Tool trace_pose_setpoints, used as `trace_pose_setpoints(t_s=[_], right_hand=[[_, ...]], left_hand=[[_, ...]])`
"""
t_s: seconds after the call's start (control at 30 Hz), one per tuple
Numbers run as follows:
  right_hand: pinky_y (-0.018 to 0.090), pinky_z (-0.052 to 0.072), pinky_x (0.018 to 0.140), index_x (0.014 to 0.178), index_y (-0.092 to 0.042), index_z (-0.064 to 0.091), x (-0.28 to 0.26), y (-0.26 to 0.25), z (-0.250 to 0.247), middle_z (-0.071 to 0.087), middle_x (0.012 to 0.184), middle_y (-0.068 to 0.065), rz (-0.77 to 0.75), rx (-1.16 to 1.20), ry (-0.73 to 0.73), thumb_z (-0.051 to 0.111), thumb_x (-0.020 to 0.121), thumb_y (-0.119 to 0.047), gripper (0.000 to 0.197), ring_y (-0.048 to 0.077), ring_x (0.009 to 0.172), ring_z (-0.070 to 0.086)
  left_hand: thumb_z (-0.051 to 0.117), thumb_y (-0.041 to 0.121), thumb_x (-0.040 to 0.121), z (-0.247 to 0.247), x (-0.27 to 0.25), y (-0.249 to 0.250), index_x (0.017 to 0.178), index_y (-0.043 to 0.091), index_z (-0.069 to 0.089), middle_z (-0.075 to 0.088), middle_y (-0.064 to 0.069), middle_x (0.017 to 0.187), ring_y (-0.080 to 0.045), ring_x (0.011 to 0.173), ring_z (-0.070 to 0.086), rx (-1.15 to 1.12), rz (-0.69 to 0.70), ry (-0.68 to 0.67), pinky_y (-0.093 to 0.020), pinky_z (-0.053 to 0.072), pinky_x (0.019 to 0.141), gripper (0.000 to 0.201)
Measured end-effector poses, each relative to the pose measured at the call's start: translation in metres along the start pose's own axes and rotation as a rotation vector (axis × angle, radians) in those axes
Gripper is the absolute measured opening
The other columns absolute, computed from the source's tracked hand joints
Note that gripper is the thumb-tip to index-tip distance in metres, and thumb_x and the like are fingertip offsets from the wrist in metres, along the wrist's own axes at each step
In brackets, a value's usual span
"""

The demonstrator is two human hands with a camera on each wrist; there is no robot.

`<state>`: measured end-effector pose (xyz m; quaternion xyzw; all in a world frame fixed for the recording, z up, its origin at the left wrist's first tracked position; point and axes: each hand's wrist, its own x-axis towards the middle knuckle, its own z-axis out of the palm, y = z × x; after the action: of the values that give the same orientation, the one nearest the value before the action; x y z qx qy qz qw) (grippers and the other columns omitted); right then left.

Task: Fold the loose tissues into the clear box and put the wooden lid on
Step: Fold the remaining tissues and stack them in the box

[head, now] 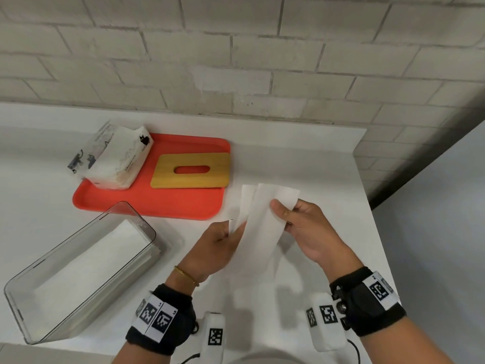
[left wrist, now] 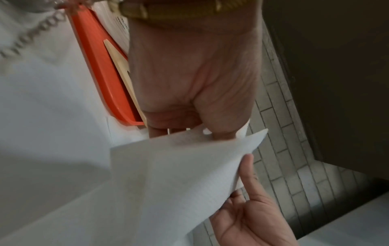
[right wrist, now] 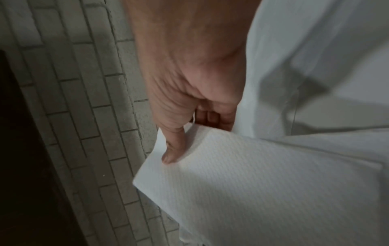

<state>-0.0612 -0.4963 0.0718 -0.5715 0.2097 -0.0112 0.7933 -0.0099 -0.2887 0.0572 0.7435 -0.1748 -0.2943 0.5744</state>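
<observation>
Two hands on one tissue point(head: 262, 222) right now, held up above the white counter point(head: 301, 158), a bit right of the clear box point(head: 23, 306). The right hand point(head: 307, 229) pinches the tissue's far end between thumb and curled fingers, and the left hand point(head: 215, 248) pinches the near edge. There looks to be a second layer or flap peeking out behind, so it may be mid-fold, or it's two sheets stuck together; I can't tell which.

The box lies to the left with a flat stack of white tissues already inside. The wooden lid point(head: 191, 170) sits on the orange tray point(head: 147, 203) next to a soft tissue pack point(head: 112, 156), not yet needed.

What could go wrong: tissue is floppy, so if the pinches pull apart unevenly the fold goes crooked or the sheet tears. A skewed fold probably won't sit flat on the stack, and a lumpy stack could keep the lid from seating later.
</observation>
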Motion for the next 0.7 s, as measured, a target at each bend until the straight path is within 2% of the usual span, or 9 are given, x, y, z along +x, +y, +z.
trace_pose_setpoints(t_s=[0.07, 0.17, 0.27, 0.3, 0.37, 0.43, 0.53, 0.6, 0.7], right_hand=[[0.04, 0.057, 0.1, 0.113, -0.005, 0.078, 0.002, -0.001, 0.002, 0.079, 0.114, 0.011, -0.009, 0.014, 0.043, 0.082, 0.079, -0.023, 0.038, 0.026, 0.108, 0.076], [0.037, 0.059, 0.096, 0.111, -0.004, 0.079, 0.001, -0.004, -0.004, 0.08, 0.112, 0.012, -0.03, 0.009, 0.081, 0.085, 0.078, -0.016, 0.036, 0.026, 0.106, 0.077], [0.031, 0.062, 0.086, 0.107, -0.004, 0.08, -0.003, -0.011, -0.012, 0.08, 0.109, 0.013, -0.075, -0.035, 0.088, 0.086, 0.076, -0.011, 0.033, 0.028, 0.103, 0.078], [0.031, 0.061, 0.085, 0.106, -0.005, 0.08, -0.005, -0.014, -0.014, 0.08, 0.108, 0.013, -0.091, -0.059, 0.074, 0.086, 0.075, -0.01, 0.032, 0.028, 0.102, 0.078], [0.032, 0.061, 0.082, 0.1, -0.007, 0.082, -0.01, -0.02, -0.015, 0.08, 0.106, 0.014, -0.105, -0.094, 0.014, 0.087, 0.072, -0.008, 0.028, 0.029, 0.1, 0.078], [0.031, 0.062, 0.077, 0.096, -0.009, 0.083, -0.016, -0.024, -0.011, 0.081, 0.103, 0.014, -0.107, -0.123, -0.07, 0.086, 0.07, -0.003, 0.027, 0.027, 0.095, 0.079], [0.036, 0.063, 0.081, 0.106, -0.005, 0.078, -0.019, -0.021, 0.001, 0.081, 0.105, 0.012, -0.104, -0.2, -0.119, 0.088, 0.071, 0.003, 0.038, 0.028, 0.097, 0.079], [0.041, 0.063, 0.087, 0.111, -0.008, 0.075, -0.017, -0.015, 0.009, 0.081, 0.105, 0.008, -0.109, -0.267, -0.063, 0.091, 0.072, 0.0, 0.043, 0.027, 0.098, 0.079], [0.04, 0.064, 0.085, 0.111, -0.022, 0.074, -0.014, -0.004, 0.017, 0.082, 0.097, -0.003, -0.137, -0.371, 0.089, 0.096, 0.072, -0.012, 0.046, 0.016, 0.09, 0.08]], left_hand=[[0.048, 0.042, 0.109, 0.0, -0.002, 0.004, 0.05, 0.024, 0.042, 0.032, 0.009, 0.054, -0.009, 0.052, 0.03, 0.024, 0.016, -0.019, -0.019, 0.03, 0.056, 0.062], [0.037, 0.068, 0.105, -0.009, -0.003, -0.002, 0.07, 0.007, 0.032, 0.03, -0.017, 0.072, -0.021, 0.068, 0.033, 0.0, -0.027, -0.009, -0.029, 0.033, 0.071, 0.07], [0.037, 0.085, 0.095, -0.023, 0.004, -0.023, 0.081, -0.01, 0.045, 0.046, -0.03, 0.076, -0.039, 0.071, 0.046, -0.084, -0.08, 0.048, -0.047, 0.046, 0.081, 0.096], [0.037, 0.087, 0.093, -0.028, 0.008, -0.032, 0.087, -0.012, 0.052, 0.054, -0.032, 0.082, -0.046, 0.08, 0.056, -0.09, -0.116, 0.068, -0.056, 0.051, 0.091, 0.101], [0.036, 0.09, 0.091, -0.037, 0.015, -0.042, 0.097, -0.011, 0.059, 0.064, -0.03, 0.092, -0.05, 0.099, 0.063, -0.098, -0.158, 0.073, -0.071, 0.046, 0.103, 0.104], [0.032, 0.089, 0.093, -0.035, 0.016, -0.035, 0.096, 0.0, 0.066, 0.069, -0.02, 0.1, -0.046, 0.101, 0.065, -0.106, -0.142, 0.076, -0.072, 0.045, 0.105, 0.095], [0.021, 0.069, 0.107, -0.014, 0.008, -0.003, 0.123, 0.017, 0.074, 0.074, -0.018, 0.123, -0.039, 0.116, 0.07, -0.184, -0.096, 0.026, -0.063, 0.053, 0.104, 0.076], [0.019, 0.062, 0.109, -0.001, 0.007, 0.005, 0.125, 0.03, 0.075, 0.077, -0.013, 0.121, -0.035, 0.116, 0.072, -0.257, -0.111, 0.007, -0.06, 0.055, 0.102, 0.067], [0.017, 0.073, 0.1, 0.008, 0.009, 0.002, 0.13, 0.029, 0.072, 0.079, -0.008, 0.119, -0.03, 0.113, 0.074, -0.395, -0.217, 0.054, -0.052, 0.058, 0.096, 0.077]])
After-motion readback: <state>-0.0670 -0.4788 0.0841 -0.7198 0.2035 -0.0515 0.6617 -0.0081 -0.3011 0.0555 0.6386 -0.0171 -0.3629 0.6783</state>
